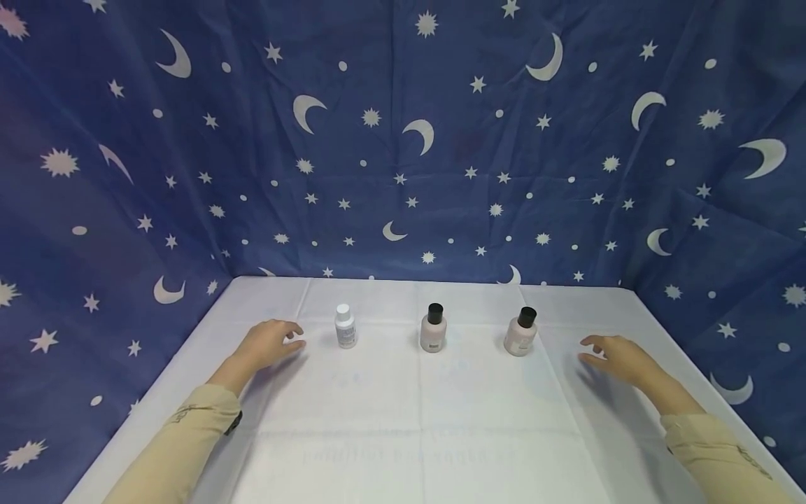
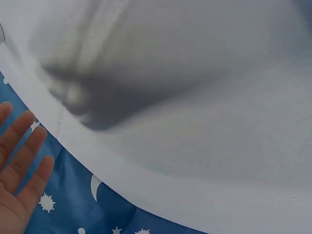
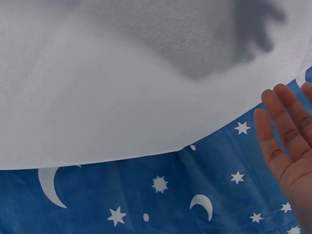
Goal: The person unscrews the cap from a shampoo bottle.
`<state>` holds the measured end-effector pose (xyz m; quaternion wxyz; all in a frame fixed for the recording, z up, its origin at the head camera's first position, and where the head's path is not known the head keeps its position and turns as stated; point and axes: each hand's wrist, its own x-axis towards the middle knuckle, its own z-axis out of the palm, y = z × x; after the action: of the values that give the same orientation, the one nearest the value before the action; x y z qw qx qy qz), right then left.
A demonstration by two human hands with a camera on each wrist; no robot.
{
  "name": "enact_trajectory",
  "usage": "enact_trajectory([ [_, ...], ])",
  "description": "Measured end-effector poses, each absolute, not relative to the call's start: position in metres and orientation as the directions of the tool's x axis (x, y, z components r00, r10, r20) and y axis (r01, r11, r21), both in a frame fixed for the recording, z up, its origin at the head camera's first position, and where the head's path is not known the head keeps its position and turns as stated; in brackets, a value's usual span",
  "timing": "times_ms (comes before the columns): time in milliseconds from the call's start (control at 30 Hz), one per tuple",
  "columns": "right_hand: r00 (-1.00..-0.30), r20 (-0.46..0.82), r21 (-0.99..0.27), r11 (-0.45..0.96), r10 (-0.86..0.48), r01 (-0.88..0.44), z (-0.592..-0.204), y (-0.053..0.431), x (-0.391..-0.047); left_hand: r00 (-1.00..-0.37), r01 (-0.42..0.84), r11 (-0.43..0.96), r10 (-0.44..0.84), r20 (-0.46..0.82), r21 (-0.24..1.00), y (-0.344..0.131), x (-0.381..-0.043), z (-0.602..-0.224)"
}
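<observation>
Three small bottles stand in a row on the white-covered table (image 1: 378, 399). Leftmost is a white bottle with a white cap (image 1: 345, 327). A pale pink bottle with a black cap (image 1: 433, 332) is in the middle, and a similar pink bottle (image 1: 519, 337) stands at the right, seen slightly tilted. My left hand (image 1: 269, 343) hovers left of the white bottle, apart from it, fingers relaxed and holding nothing. To the right of the right-hand pink bottle, my right hand (image 1: 620, 358) is also raised and holds nothing. Each wrist view shows loosely spread fingers.
A dark blue cloth (image 1: 390, 175) printed with white moons and stars hangs behind the table and along both sides. Fold creases cross the white cover. Both hands cast shadows on it.
</observation>
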<state>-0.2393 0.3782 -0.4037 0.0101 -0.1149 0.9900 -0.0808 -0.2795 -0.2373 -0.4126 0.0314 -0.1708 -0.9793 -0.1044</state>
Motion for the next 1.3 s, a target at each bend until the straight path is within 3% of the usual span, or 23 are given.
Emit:
enact_trajectory([
  [567,-0.953,-0.043,-0.161,0.943,-0.300,-0.290,-0.395,0.360,-0.224,-0.944,0.330,0.900,0.310,0.114,0.284,-0.227,-0.282,-0.404],
  [867,-0.955,-0.100,-0.182,0.949,-0.279,-0.258,-0.395,0.348,-0.216,-0.956,0.294,0.895,0.271,0.115,0.336,-0.223,-0.281,-0.400],
  [1300,-0.931,-0.141,-0.265,0.919,-0.337,-0.292,-0.389,0.314,-0.201,-0.969,0.246,0.840,0.197,0.151,0.484,-0.219,-0.277,-0.398],
])
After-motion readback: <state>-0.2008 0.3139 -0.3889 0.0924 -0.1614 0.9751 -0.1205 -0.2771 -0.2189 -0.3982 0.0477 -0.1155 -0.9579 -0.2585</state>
